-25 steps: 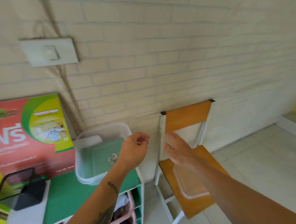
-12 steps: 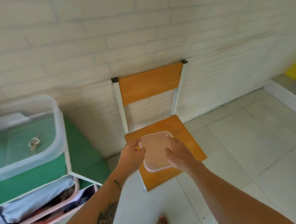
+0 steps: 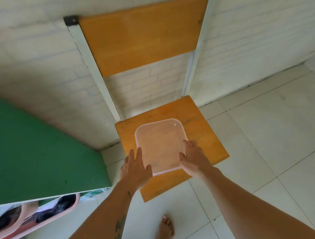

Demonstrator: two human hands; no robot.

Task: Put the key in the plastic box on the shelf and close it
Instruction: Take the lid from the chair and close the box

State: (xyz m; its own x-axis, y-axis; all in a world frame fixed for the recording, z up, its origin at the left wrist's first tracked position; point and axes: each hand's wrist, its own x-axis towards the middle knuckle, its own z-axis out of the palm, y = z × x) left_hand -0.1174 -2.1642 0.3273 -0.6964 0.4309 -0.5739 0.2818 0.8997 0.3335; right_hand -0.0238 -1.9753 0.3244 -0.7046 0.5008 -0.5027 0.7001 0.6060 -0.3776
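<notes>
A clear, square plastic lid (image 3: pixel 160 146) lies flat on the orange seat of a chair (image 3: pixel 205 135). My left hand (image 3: pixel 135 168) rests at the lid's near left corner, fingers spread along the edge and thumb on the rim. My right hand (image 3: pixel 193 159) curls around the lid's near right corner, fingers over the right edge and thumb on the near edge. The plastic box and the key are out of view to the left.
The green-topped shelf (image 3: pixel 38 150) stands at the left against the brick wall, with a pink basket (image 3: pixel 49 212) of clothes under its top. The chair's backrest (image 3: pixel 141 34) leans at the wall. My bare foot (image 3: pixel 165 230) stands on the white tiled floor.
My view has swung right and down, away from the box with the key in it. Both hands have dropped to the lid on the chair seat and now touch its near corners.
</notes>
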